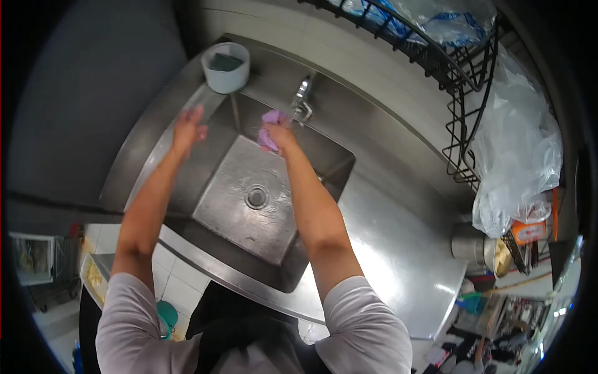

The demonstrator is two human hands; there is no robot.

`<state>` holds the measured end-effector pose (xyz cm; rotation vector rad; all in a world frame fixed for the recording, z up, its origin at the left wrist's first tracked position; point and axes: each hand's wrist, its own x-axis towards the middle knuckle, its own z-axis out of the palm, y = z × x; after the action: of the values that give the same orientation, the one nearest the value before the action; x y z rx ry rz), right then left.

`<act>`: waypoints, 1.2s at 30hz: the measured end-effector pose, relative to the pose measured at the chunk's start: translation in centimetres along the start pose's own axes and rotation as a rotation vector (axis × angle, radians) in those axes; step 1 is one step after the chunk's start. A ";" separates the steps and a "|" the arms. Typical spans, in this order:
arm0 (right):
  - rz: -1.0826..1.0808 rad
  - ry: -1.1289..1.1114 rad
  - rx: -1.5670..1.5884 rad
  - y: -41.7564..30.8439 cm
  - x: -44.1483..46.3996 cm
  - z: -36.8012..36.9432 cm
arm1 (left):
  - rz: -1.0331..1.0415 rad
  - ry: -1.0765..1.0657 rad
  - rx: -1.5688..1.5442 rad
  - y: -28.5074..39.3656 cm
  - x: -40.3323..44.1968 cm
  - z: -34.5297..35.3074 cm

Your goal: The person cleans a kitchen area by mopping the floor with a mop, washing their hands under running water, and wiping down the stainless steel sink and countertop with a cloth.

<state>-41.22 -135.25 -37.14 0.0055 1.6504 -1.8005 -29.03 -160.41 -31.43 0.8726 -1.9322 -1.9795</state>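
Observation:
My right hand (284, 136) is closed around a crumpled purple cloth (272, 118), just in front of the metal faucet (302, 98) and over the far side of the sink. My left hand (189, 132) is held out above the sink's left rim, a little blurred, with its fingers apart and nothing in them. Below my hands, the stainless steel sink basin (240, 181) looks wet and has a round drain (257, 197) in its floor. Beyond my left hand, a white plastic tub (227, 78) with a dark green pad (224, 62) inside stands at the back left corner.
A steel counter (386, 218) extends right of the sink. Above it, a black wire rack (458, 124) holds plastic bags, and a clear plastic bag (517, 143) hangs from it. A metal pot (467, 243) stands at the right end. A teal bucket (166, 315) is on the floor.

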 end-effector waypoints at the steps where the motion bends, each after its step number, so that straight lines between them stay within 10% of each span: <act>1: 0.060 0.008 -0.053 -0.9 -0.4 -0.6 | -0.032 0.009 -0.025 1.6 2.2 1.6; 13: -0.300 0.718 -0.483 0.7 -17.7 -26.1 | -0.355 -0.145 -0.054 5.0 19.5 4.8; 16: -0.075 1.043 -1.706 6.8 -12.0 -34.5 | -0.395 -0.158 0.005 5.2 19.9 3.7; 20: -0.283 1.235 -1.742 3.5 -2.9 -23.6 | -0.331 -0.130 0.067 2.8 19.0 0.2; 24: -0.885 0.849 -1.558 4.6 1.7 -18.1 | -0.324 -0.193 0.100 -1.3 15.4 -5.7; 29: -0.732 0.523 -1.132 5.6 -1.6 -6.7 | -0.383 -0.101 0.203 -1.0 3.1 -11.5; 31: -0.116 0.440 -0.919 5.1 -2.6 -3.8 | -0.381 -0.078 0.267 -0.9 -1.7 -13.8; 34: 0.095 0.267 0.035 7.4 0.5 -2.5 | -0.430 -0.062 0.202 -0.1 -8.0 -16.2; 36: -0.002 0.182 0.052 7.3 1.9 0.5 | -0.420 -0.066 0.188 -0.2 -11.3 -18.3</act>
<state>-38.94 -136.26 -44.25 0.1965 1.7272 -1.8909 -9.72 -169.23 -27.92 1.3755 -2.1388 -2.0857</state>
